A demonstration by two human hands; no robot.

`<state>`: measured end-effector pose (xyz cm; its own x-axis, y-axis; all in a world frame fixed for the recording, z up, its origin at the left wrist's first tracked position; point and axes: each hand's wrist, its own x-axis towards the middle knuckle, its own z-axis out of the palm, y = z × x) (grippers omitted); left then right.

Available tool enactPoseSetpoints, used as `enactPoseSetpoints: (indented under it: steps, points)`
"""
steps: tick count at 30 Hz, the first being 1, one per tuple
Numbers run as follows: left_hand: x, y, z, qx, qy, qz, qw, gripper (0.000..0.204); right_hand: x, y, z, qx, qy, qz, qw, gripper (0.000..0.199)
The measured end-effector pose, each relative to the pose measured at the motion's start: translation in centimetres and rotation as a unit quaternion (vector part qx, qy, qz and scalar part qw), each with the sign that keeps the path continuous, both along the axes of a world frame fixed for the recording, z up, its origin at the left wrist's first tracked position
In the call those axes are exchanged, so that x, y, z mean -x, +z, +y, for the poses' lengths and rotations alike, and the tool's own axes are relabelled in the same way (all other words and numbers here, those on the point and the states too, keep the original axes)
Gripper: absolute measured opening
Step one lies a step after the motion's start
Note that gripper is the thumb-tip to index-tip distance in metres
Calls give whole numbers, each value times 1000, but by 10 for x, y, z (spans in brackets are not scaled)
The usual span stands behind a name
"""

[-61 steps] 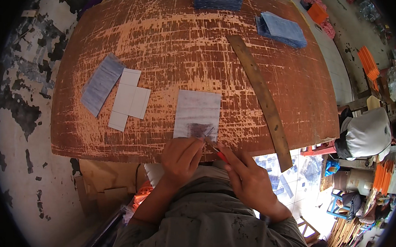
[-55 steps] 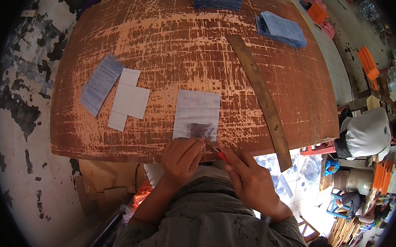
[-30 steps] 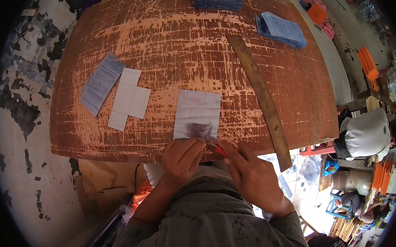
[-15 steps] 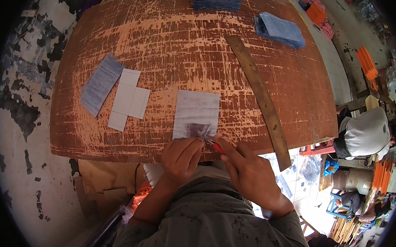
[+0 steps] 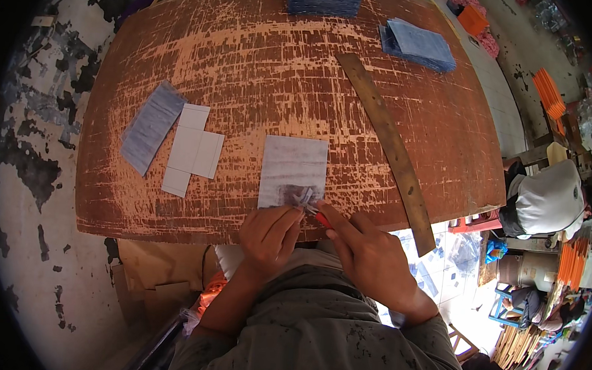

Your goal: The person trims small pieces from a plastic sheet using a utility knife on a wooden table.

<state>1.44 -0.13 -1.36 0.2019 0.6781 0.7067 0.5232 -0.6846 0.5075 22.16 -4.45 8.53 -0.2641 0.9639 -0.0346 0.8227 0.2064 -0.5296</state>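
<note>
A greyish-white fabric-like rectangle (image 5: 294, 159) lies flat near the table's front edge, with a small dark, shiny patch toward its near end. My left hand (image 5: 270, 236) is closed at that near end, its fingertips pinching at a small thin piece I cannot make out. In my right hand (image 5: 371, 254) is a small red-handled tool (image 5: 322, 219), its metal tip pointing left toward my left fingertips. The tip meets or nearly meets the small piece over the dark patch. Fingers partly hide the tool, so its exact kind does not show.
Left on the scratched brown table (image 5: 248, 82) lie blue-grey sheets (image 5: 153, 129) and a white cross-shaped template (image 5: 194, 149). A long metal ruler (image 5: 392, 146) slants at right. Blue fabric stacks (image 5: 420, 45) sit at the far side. Another person (image 5: 546, 198) is beyond the right edge.
Both hands have shifted very slightly left and stay close together. The small thin piece at the tool's tip stands a little differently. The table's other items look unmoved.
</note>
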Motion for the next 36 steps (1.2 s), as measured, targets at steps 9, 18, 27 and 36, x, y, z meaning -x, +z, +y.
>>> enactPoseSetpoints:
  steps: [9,18,27,36]
  points:
    - [0,0,0,-2,0,8,1000,26,1,-2,3,-11,1,1,1000,52]
    - [1,0,0,-6,-3,15,1000,25,-1,-9,6,-31,16,-5,999,51]
    - [2,2,0,-3,-6,18,1000,25,1,-12,8,-34,7,-3,999,47]
    - [-3,3,-3,14,23,10,1000,21,-8,-25,10,20,-6,146,989,44]
